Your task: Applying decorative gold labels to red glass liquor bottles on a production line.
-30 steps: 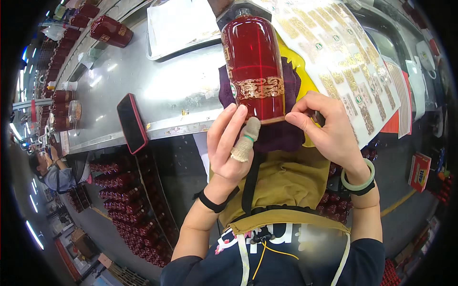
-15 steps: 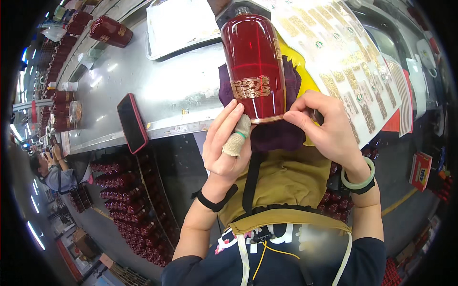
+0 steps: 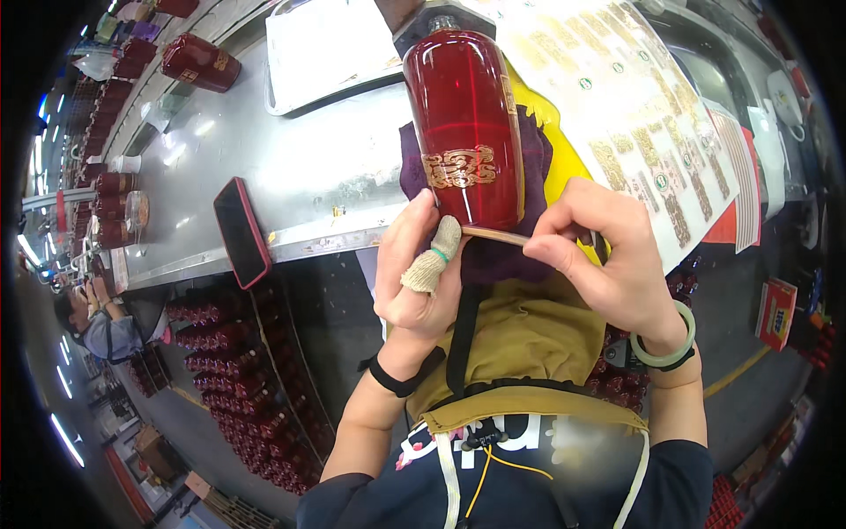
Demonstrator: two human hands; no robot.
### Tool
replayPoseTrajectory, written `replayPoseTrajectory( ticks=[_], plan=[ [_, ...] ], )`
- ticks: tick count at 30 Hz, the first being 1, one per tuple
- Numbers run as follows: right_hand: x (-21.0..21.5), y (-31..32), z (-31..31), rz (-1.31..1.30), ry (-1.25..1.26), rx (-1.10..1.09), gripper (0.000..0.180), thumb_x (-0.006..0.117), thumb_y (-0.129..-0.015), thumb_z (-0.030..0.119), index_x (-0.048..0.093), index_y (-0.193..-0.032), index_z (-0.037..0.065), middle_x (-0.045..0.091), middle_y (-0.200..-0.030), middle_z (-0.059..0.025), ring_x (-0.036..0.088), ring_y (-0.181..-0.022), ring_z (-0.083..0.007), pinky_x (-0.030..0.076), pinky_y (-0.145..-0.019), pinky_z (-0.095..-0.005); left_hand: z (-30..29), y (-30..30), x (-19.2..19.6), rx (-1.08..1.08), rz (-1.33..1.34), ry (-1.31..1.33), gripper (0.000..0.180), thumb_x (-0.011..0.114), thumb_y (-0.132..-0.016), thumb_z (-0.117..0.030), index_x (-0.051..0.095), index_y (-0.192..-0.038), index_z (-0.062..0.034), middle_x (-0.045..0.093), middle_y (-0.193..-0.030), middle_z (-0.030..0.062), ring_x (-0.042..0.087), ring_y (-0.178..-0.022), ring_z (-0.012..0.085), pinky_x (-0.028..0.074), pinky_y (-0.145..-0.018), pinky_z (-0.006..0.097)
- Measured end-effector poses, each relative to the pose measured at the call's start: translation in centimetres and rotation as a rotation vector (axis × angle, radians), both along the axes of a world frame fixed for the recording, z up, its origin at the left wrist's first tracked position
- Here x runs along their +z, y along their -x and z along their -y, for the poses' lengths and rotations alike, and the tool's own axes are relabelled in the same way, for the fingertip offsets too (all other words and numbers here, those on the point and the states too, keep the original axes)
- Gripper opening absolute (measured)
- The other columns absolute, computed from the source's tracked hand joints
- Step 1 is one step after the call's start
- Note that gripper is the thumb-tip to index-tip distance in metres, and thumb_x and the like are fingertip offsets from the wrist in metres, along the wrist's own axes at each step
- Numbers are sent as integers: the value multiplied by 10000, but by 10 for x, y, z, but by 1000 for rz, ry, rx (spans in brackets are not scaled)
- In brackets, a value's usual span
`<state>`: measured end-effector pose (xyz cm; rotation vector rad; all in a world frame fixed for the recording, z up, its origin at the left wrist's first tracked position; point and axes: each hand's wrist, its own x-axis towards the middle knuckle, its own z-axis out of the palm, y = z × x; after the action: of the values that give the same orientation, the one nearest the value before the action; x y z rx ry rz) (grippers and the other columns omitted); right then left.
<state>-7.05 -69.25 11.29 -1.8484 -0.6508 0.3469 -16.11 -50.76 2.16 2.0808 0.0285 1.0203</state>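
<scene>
A dark red glass bottle (image 3: 463, 97) lies on a purple cloth (image 3: 507, 261), its neck pointing away from me and a gold ornament (image 3: 463, 167) near its base. Between my hands, just at the base, stretches a thin gold-coloured strip (image 3: 495, 235). My right hand (image 3: 612, 251) pinches the strip's right end between thumb and fingers; a dark metallic piece, kind unclear, shows beneath those fingers. At the strip's left end is my left hand (image 3: 410, 278), fingers closed, with a knitted finger cover (image 3: 432, 264) on one finger. Its fingertips are close to the bottle's lower left edge.
Sheets of gold stickers (image 3: 630, 106) lie to the right, over yellow material (image 3: 539, 110). A metal tray (image 3: 282, 97) holds white sheets at the back. On the table's left edge rests a phone (image 3: 240, 231). Another red bottle (image 3: 201, 63) lies farther left; rows of bottles (image 3: 247, 397) stand below.
The strip has come away from the bottle's base edge and now shows apart from it, toward me. The bottle has shifted slightly left and turned, bringing more of the ornament into view.
</scene>
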Motion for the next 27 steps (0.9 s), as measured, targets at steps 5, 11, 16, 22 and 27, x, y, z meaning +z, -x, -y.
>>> replayPoseTrajectory(
  ticks=[5, 11, 16, 22, 27],
  plan=[
    [-3, -4, 3, 77, 65, -1, 148, 807, -869, 74, 691, -861, -17, 628, -756, -93, 592, -649, -196, 466, -612, -324, -6, 0, 4, 11, 38, -201, 453, 811, -775, 151, 692, -1210, 110, 707, -1249, 230, 714, -1109, 315, 608, -951, 378],
    [-20, -9, 3, 54, 100, -45, 158, 794, -883, 107, 694, -863, -13, 619, -733, -107, 594, -663, -217, 460, -635, -344, -4, -1, 9, 15, 42, -320, 446, 808, -777, 142, 680, -1204, 143, 710, -1247, 227, 694, -1146, 359, 587, -984, 398],
    [-26, -12, 3, 62, 103, -49, 182, 788, -892, 127, 688, -867, -24, 622, -737, -113, 598, -671, -224, 459, -641, -352, 2, -5, 15, 69, 69, -425, 427, 793, -813, 110, 685, -1226, 125, 698, -1271, 206, 668, -1186, 380, 583, -994, 412],
    [-27, -11, -1, 36, 92, -51, 178, 785, -893, 120, 691, -877, -29, 637, -759, -116, 599, -671, -221, 472, -645, -340, -3, -13, 14, -116, 120, -364, 379, 832, -785, 95, 709, -1143, 105, 724, -1193, 221, 711, -1109, 385, 607, -966, 416],
    [-25, -9, -2, 26, 58, -48, 165, 788, -889, 106, 694, -877, -29, 638, -759, -114, 598, -667, -209, 474, -641, -333, -5, -4, 6, 0, 31, -180, 358, 800, -792, 124, 689, -1132, 106, 725, -1189, 208, 720, -1108, 374, 626, -919, 414]
  ],
)
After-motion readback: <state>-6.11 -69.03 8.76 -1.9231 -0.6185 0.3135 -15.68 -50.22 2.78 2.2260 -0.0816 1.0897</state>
